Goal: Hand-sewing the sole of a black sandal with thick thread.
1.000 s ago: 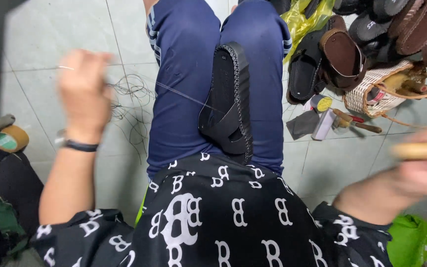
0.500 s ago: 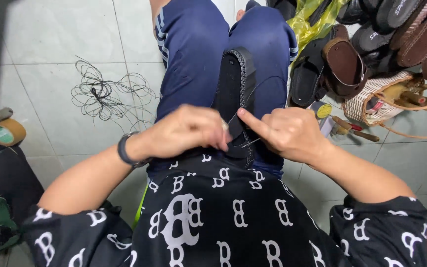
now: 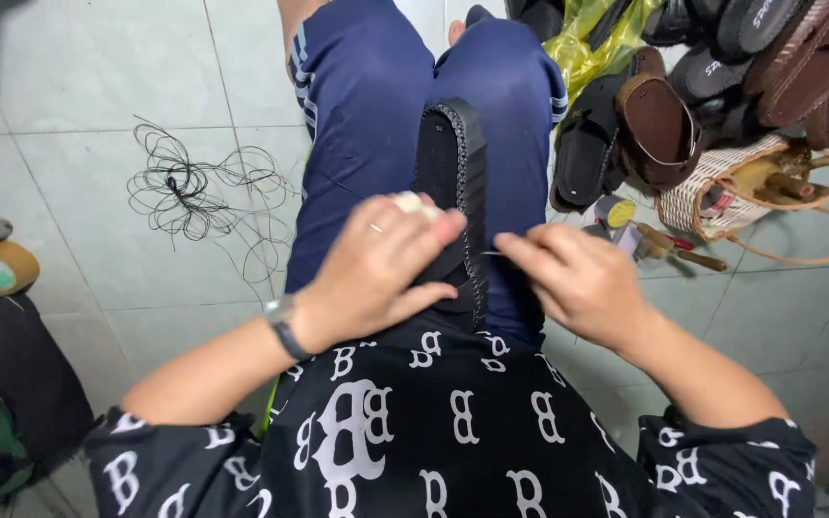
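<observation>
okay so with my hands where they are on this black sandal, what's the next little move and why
Probably push the needle on through the stitched edge of the black sandal. The right hand pinches it with its tip at that edge, while the left hand presses the sandal against the lap, so it looks braced for a stitch.

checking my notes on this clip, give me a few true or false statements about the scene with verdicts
1. The black stitched-edge sandal lies on the person's lap. True.
2. The right hand pinches a thin needle. True.
3. The tangle of black thread sits in the woven basket. False: it lies on the tiled floor.
4. The left hand is bare at the wrist. False: it wears a wristwatch.
</observation>
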